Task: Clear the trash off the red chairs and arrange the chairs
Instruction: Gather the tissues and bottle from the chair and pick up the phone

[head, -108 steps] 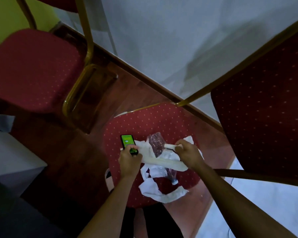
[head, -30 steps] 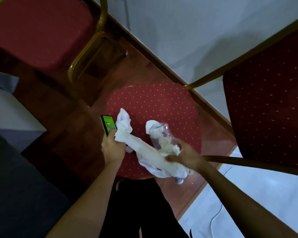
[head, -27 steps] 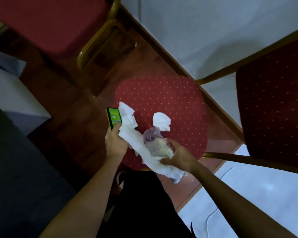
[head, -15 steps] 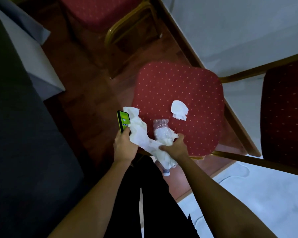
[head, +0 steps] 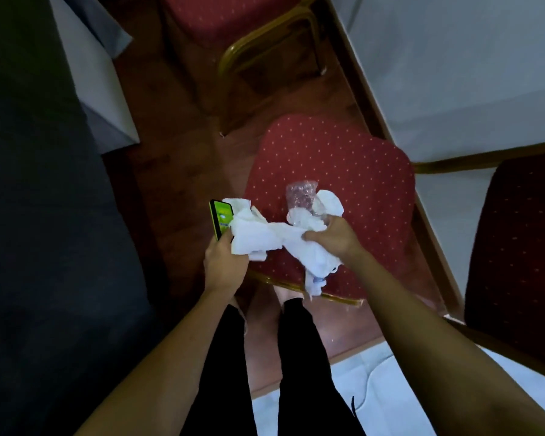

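White tissue (head: 265, 239) stretches sideways between my hands. Left hand (head: 224, 265) grips phone (head: 221, 218) plus tissue end; right hand (head: 335, 239) squeezes bottle (head: 301, 199), nearer red seat (head: 343, 171).

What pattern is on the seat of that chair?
Red seat with small pale dots in a regular grid, seen in the head view.

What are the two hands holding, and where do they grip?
Left hand: green-screened phone by its lower end, plus white crumpled tissue. Right hand: tissue and clear crushed plastic bottle, mid-body.
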